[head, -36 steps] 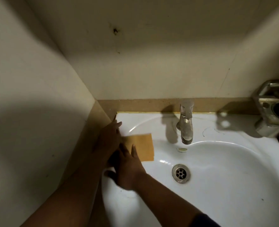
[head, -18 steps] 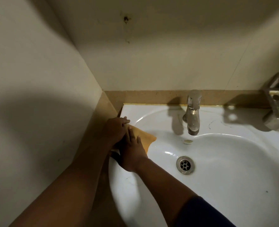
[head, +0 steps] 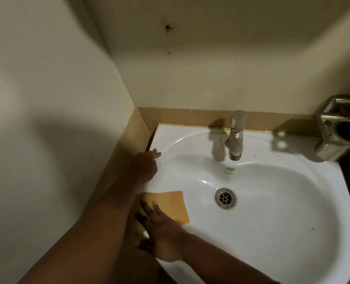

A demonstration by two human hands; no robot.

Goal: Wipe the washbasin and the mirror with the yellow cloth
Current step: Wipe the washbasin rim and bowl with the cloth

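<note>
The white washbasin (head: 282,212) fills the lower right, with a metal drain (head: 225,198) in its bowl and a steel tap (head: 236,136) at the back. The yellow cloth (head: 171,203) lies flat on the basin's left rim and inner slope. My right hand (head: 159,232) presses it down with straight fingers, palm flat. My left hand (head: 145,167) rests on the left rim farther back, fingers loosely bent, holding nothing. No mirror is in view.
Cream walls meet in a corner behind the basin, with a tan tiled ledge (head: 190,116) along the back and left. A steel holder (head: 340,128) is fixed at the far right beside the rim.
My right hand has slid the cloth along the left rim toward me, and the cloth now lies spread flat. My left hand has let go of it and stays at the back of the rim.
</note>
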